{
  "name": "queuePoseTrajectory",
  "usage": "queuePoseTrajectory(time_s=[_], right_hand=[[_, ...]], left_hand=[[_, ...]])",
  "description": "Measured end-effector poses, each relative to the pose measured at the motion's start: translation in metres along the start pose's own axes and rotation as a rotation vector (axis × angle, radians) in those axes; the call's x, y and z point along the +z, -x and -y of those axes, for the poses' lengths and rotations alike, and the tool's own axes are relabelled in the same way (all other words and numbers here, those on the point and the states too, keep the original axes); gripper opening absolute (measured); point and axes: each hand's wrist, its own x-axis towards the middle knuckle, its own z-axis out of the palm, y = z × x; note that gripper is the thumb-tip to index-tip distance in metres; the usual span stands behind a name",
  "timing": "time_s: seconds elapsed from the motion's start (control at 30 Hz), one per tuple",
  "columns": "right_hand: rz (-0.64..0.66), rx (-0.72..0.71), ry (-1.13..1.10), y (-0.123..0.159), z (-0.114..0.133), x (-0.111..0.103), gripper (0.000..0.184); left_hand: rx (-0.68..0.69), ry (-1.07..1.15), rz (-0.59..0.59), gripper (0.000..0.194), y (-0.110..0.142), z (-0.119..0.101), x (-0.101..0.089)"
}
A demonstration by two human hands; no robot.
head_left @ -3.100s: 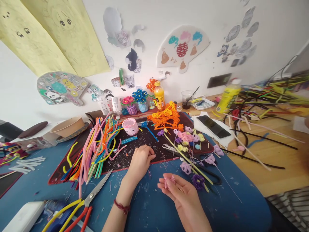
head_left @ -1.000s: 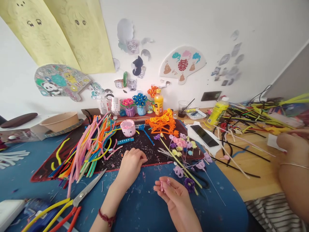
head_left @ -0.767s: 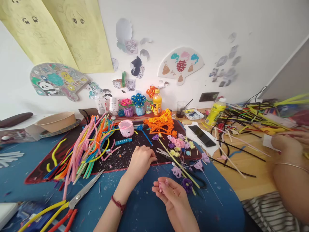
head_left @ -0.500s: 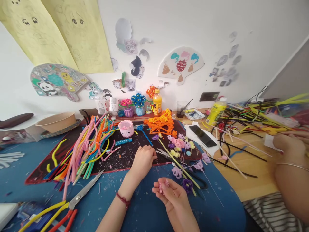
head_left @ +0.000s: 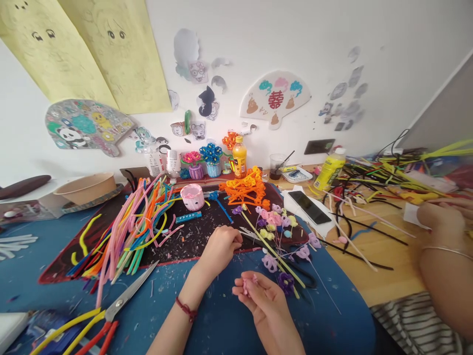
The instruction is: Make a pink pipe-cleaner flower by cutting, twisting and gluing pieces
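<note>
My right hand [head_left: 263, 300] lies palm up over the blue mat [head_left: 229, 320], its fingers curled round a small pink pipe-cleaner flower [head_left: 248, 284]. My left hand [head_left: 219, 247], a red string at its wrist, rests knuckles up on the edge of the dark cutting mat [head_left: 199, 231]. Its fingers are curled by the handles of small scissors [head_left: 251, 235]; whether it grips anything I cannot make out. Several finished flowers on stems [head_left: 281, 236], purple, pink and yellow, lie just right of both hands.
A pile of coloured pipe cleaners [head_left: 136, 227] lies at left, large scissors [head_left: 129, 295] and yellow-handled pliers [head_left: 70, 333] near the front. A pink cup [head_left: 192, 196], orange flowers [head_left: 246, 187] and a phone [head_left: 309, 207] sit behind. Another person's hand [head_left: 441, 224] works at right.
My left hand has slid a little to the right along the dark mat's edge toward the small scissors. My right hand keeps the pink flower and has barely moved.
</note>
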Motion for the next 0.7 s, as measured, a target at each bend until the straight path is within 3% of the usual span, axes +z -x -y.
queuePoseTrajectory(time_s=[0.27,0.57,0.7], right_hand=[[0.019,-0.002,0.015,0.002,0.001,0.001,0.034],[0.013,-0.012,0.001,0.001,0.000,0.000,0.034],[0.018,-0.012,-0.002,0.001,0.001,0.001,0.033]], left_hand=[[-0.030,0.056,-0.046,0.018,0.008,0.008,-0.010],[-0.031,-0.011,-0.020,0.010,0.001,0.000,-0.001],[-0.028,-0.031,-0.003,0.015,-0.003,-0.003,-0.001]])
